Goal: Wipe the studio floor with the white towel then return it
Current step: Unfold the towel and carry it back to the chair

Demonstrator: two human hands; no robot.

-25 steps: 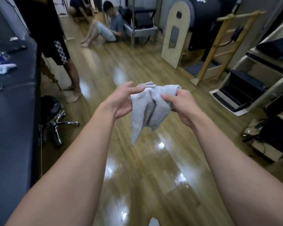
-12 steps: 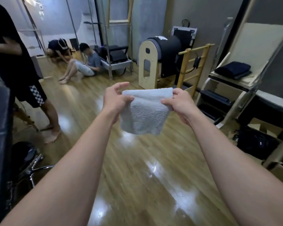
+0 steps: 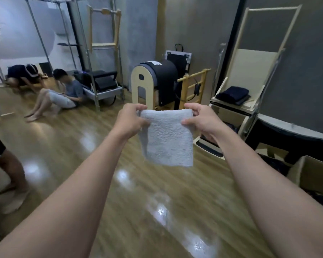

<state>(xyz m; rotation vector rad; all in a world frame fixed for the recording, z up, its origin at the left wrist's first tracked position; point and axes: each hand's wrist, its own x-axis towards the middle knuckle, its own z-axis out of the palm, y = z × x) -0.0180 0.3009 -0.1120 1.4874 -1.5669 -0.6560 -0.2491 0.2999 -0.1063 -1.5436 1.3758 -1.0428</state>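
White towel (image 3: 166, 140) hangs well above floor (image 3: 82, 155), top edge level btwn hands: left hand (image 3: 131, 121) & right hand (image 3: 203, 121) each pinch a corner.

The glossy wooden floor (image 3: 101, 174) carries a ladder barrel (image 3: 153, 84) at twelve o'clock, a seated person (image 3: 64, 95) at ten, and a cardboard box (image 3: 313, 174) at four.

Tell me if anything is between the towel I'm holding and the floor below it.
Nothing visible. The white towel hangs from the left hand and right hand above bare wooden floor; the seated person and ladder barrel are farther back.
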